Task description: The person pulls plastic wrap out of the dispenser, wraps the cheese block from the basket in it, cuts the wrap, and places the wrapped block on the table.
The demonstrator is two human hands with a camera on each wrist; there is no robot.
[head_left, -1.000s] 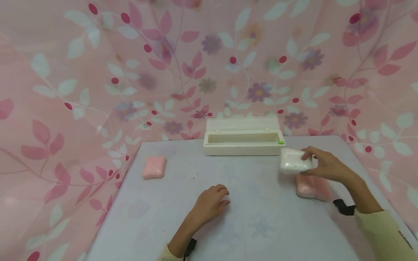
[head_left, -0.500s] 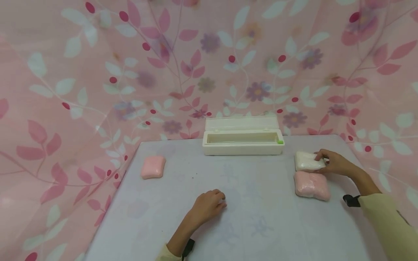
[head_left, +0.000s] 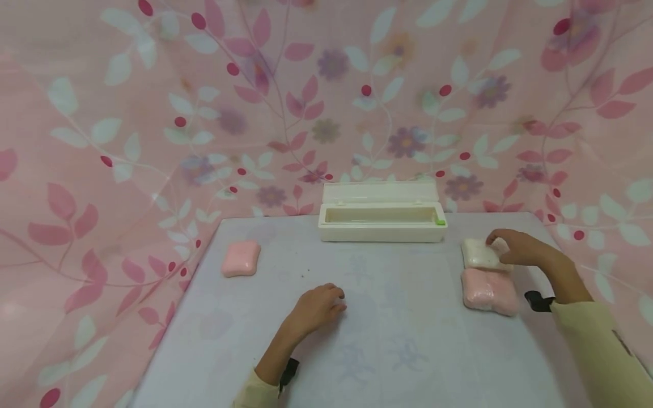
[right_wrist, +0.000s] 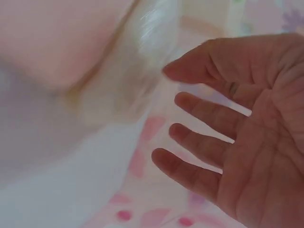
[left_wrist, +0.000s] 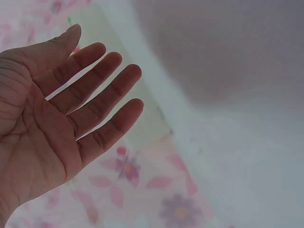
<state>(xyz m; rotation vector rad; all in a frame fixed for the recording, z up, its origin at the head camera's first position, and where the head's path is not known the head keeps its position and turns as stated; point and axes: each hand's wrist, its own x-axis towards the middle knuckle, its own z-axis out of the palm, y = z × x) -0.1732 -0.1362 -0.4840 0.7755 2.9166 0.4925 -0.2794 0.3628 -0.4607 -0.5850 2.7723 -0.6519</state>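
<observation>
My right hand (head_left: 520, 247) is at the right end of a white soap bar (head_left: 478, 255) in shiny clear wrap. In the right wrist view its fingers (right_wrist: 199, 142) are loosely bent with nothing between them, and the thumb tip is close to the blurred white bar (right_wrist: 123, 80). Directly in front of the white bar lies a pink wrapped soap bar (head_left: 490, 290). My left hand (head_left: 317, 309) hovers over the middle of the table, holding nothing. The left wrist view shows its fingers (left_wrist: 102, 104) relaxed and slightly spread.
A long white box (head_left: 382, 233) with its lid (head_left: 380, 193) raised stands at the table's back edge, with a green tab at its right end. Another pink soap bar (head_left: 241, 259) lies at the left. A floral curtain (head_left: 326, 130) surrounds the table (head_left: 408, 317).
The white soap bar was carried right and set down behind the pink one. My right hand has loosened from it. My left hand has shifted slightly left.
</observation>
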